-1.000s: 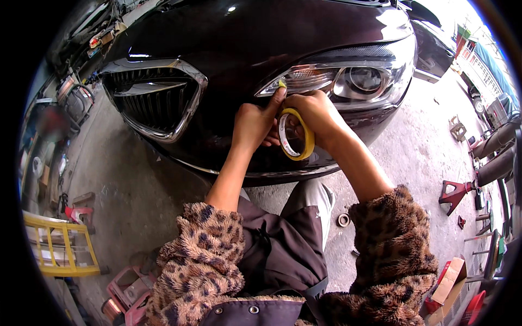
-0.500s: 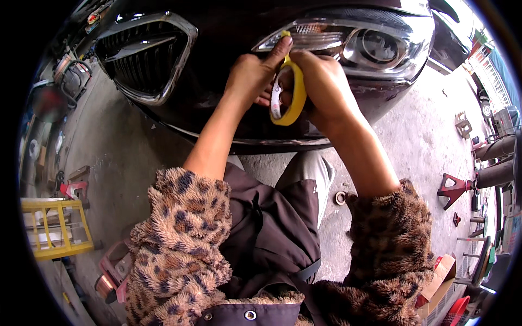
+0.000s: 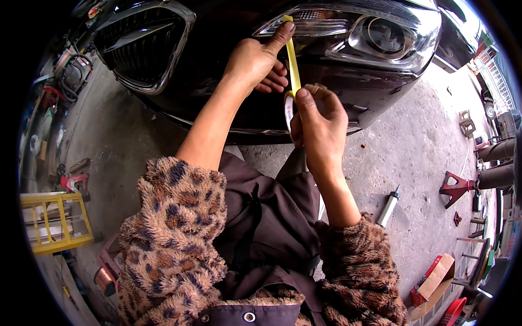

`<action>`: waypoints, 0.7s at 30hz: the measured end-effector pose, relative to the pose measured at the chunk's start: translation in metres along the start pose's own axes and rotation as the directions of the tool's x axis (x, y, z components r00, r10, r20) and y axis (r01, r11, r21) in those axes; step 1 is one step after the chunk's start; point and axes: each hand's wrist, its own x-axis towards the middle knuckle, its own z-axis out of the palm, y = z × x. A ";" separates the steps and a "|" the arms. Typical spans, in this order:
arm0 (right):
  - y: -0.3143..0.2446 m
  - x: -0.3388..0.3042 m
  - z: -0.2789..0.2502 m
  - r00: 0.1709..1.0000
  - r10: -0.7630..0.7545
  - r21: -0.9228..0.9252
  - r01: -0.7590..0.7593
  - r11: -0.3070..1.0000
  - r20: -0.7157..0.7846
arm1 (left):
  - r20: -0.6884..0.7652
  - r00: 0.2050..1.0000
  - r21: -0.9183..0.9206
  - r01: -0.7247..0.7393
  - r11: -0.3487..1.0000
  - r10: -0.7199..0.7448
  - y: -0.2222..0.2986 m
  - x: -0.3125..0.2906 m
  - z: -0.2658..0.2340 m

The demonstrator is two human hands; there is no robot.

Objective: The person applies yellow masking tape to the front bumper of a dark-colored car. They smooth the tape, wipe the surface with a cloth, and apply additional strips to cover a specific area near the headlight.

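In front of me is the dark bumper (image 3: 217,114) of a car, with its headlight (image 3: 326,27) above. My left hand (image 3: 253,62) presses the end of a yellow strip of masking tape (image 3: 294,65) against the headlight's inner part with its thumb; the other fingers are apart and loosely bent. From there the strip runs down, taut, across the bumper to the masking tape roll (image 3: 289,112). Closed around that roll is my right hand (image 3: 323,127), thumb on the strip where it leaves the roll. The fingers partly hide the roll.
The chrome-rimmed grille (image 3: 174,70) lies left of my hands. On the concrete floor at the right are a cartridge with a pointed nozzle (image 3: 388,211), a red jack stand (image 3: 455,189) and a cardboard box (image 3: 437,280). A yellow metal frame (image 3: 57,247) stands at the left.
My right hand has moved down and slightly right with the roll, drawing out a length of tape. My left thumb stays at the headlight. The cartridge on the floor has come into sight.
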 end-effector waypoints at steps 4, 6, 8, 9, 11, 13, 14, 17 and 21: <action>0.015 0.009 -0.005 0.997 0.026 -0.153 -0.037 0.988 -0.074 | 0.005 1.000 0.002 -0.018 1.000 0.018 0.000 0.000 0.000; 0.015 0.008 -0.003 0.994 0.060 -0.166 -0.074 0.983 -0.088 | 0.001 1.000 0.004 -0.020 1.000 0.020 0.000 -0.001 -0.001; 0.017 0.009 -0.002 0.991 0.087 -0.198 -0.105 0.975 -0.099 | 0.002 1.000 0.002 -0.023 1.000 0.023 -0.001 -0.001 -0.001; 0.020 0.011 -0.001 0.989 0.100 -0.214 -0.121 0.969 -0.108 | -0.002 1.000 0.003 -0.025 1.000 0.025 -0.001 -0.001 -0.001; 0.025 0.014 0.001 0.989 0.054 -0.232 -0.084 0.969 -0.135 | -0.013 1.000 0.007 -0.028 1.000 0.028 -0.001 -0.001 0.000; 0.028 0.016 0.003 0.988 0.029 -0.270 -0.069 0.960 -0.149 | -0.017 0.999 0.012 -0.035 0.999 0.035 -0.001 -0.001 -0.001; 0.026 0.017 0.003 0.987 0.046 -0.265 -0.086 0.960 -0.156 | -0.016 0.999 0.012 -0.038 0.999 0.038 -0.001 -0.001 0.000; 0.017 0.016 0.004 0.983 0.078 -0.278 -0.122 0.953 -0.166 | -0.011 1.000 0.012 -0.020 1.000 0.020 -0.002 0.001 0.000; 0.024 0.021 0.004 0.984 -0.004 -0.393 -0.067 0.917 -0.179 | -0.031 0.999 0.001 -0.040 0.999 0.040 -0.004 0.001 0.001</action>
